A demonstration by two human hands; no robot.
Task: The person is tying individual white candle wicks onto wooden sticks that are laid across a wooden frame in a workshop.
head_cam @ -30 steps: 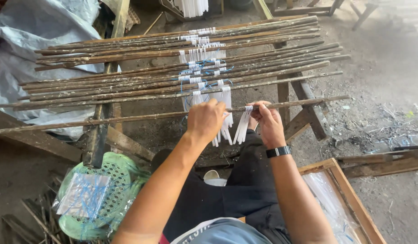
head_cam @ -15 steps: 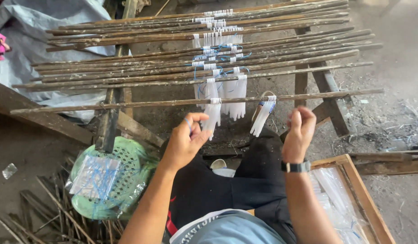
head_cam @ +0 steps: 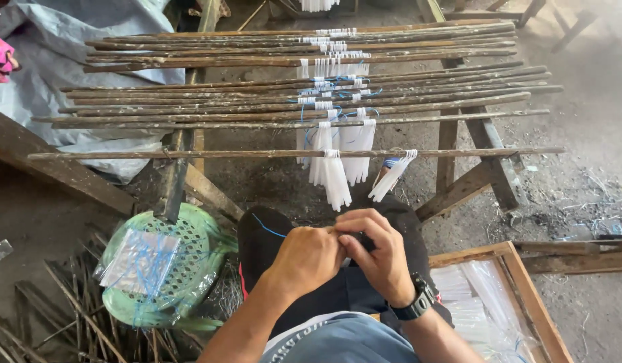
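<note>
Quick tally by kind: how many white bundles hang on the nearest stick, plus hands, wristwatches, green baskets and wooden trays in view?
White bundles on the nearest stick: 2, one and another
Hands: 2, left hand and right hand, close together over the lap
Black wristwatch: 1
Green basket: 1
Wooden tray: 1
Total: 7

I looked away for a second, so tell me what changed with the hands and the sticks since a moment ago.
Both hands came down off the nearest stick to the lap. The left hand and right hand now meet there, pinching something small near a blue thread. The white bundles they let go of hang from the stick. The green basket and wooden box stayed put.
</note>
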